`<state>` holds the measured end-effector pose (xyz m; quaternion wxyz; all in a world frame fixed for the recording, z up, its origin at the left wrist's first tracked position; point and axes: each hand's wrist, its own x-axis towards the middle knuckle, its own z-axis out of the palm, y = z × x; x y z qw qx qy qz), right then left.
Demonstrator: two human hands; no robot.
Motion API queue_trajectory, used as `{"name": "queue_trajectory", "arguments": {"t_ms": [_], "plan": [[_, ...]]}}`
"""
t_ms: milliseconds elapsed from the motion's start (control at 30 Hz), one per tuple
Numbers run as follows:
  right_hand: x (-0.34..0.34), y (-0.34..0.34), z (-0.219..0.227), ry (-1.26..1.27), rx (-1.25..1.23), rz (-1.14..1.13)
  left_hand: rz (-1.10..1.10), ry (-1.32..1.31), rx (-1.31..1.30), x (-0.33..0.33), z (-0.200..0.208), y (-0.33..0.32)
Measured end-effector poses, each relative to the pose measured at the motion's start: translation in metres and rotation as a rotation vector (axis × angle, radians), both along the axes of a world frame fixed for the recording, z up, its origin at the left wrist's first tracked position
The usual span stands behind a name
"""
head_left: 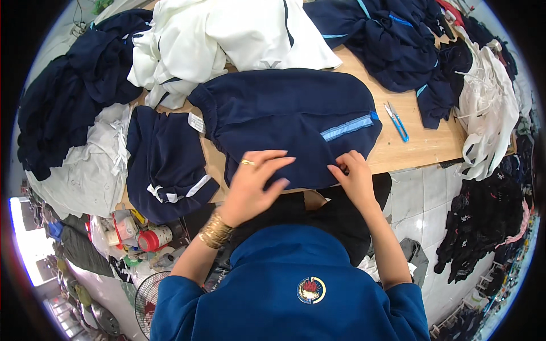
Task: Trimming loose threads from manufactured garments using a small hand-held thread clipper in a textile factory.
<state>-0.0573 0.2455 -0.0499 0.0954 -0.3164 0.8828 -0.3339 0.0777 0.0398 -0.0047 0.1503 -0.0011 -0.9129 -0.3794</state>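
Observation:
A pair of folded navy trousers (273,108) lies across the table in front of me, its gathered waistband at the left and a light-blue stripe (348,128) on the right part. Over its near edge is my left hand (256,179), open, fingers apart, with a ring and a stack of gold bangles at the wrist. My right hand (354,173) is at the near right edge, thumb and forefinger curled in a pinch on the cloth. To the right of the trousers lie thread snips (397,121) with blue handles, touched by neither hand.
A second navy garment (165,153) with white ties is at the left, by a white tag (196,122). White cloth (239,34) and navy garments (392,45) are heaped along the back. White strips (486,102) hang off the right edge. A fan (149,301) stands low at the left.

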Motion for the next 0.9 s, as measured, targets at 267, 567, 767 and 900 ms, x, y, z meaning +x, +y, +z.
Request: {"name": "queue_trajectory", "arguments": {"t_ms": [267, 567, 767, 900], "plan": [[-0.014, -0.024, 0.062, -0.675, -0.739, 0.066, 0.315, 0.125, 0.233, -0.055, -0.011, -0.008], [-0.034, 0.004, 0.02, 0.148, -0.135, 0.031, 0.513, -0.298, 0.556, -0.071, -0.013, -0.126], [-0.043, 0.029, 0.018, 0.094, -0.106, -0.09, 0.494, 0.243, -0.315, -0.04, 0.019, -0.073], [-0.072, 0.038, 0.006, 0.292, -0.081, -0.173, -0.068, 0.063, -0.135, -0.024, 0.017, -0.028]]}}
